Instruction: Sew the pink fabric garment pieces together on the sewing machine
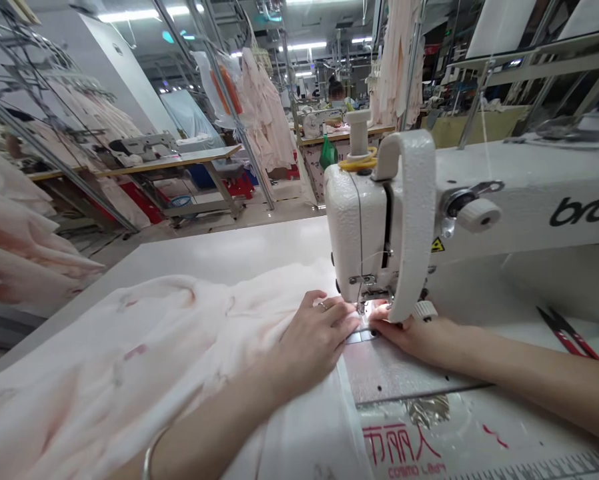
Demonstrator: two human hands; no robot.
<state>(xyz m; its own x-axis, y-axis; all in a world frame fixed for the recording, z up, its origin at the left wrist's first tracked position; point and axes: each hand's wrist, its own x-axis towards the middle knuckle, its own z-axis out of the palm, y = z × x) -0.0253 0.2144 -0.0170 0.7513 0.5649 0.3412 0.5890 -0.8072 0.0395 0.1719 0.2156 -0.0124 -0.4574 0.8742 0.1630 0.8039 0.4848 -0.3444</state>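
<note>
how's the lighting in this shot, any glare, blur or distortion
Head view, close up: a bright glow by the needle, between the left hand and right hand; head view, left: pale fabric looks washed out and soft; head view, background: ceiling lights glare white, and poles lean, perhaps from camera tilt or a wide lens.

Along the tabletop's point(204, 250) far edge, left of the sewing machine point(344, 220), a bare strip lay open, bending round the far left corner. Pale fabric point(159, 333) filled the room from there to the near edge. Rightward, the machine's head barred the way, its curved guard point(418, 220) hanging before the right hand point(422, 339). Between the forearms, a flat lane ran in from the near edge; beyond the right one, snips point(565, 332) obstructed.
</note>
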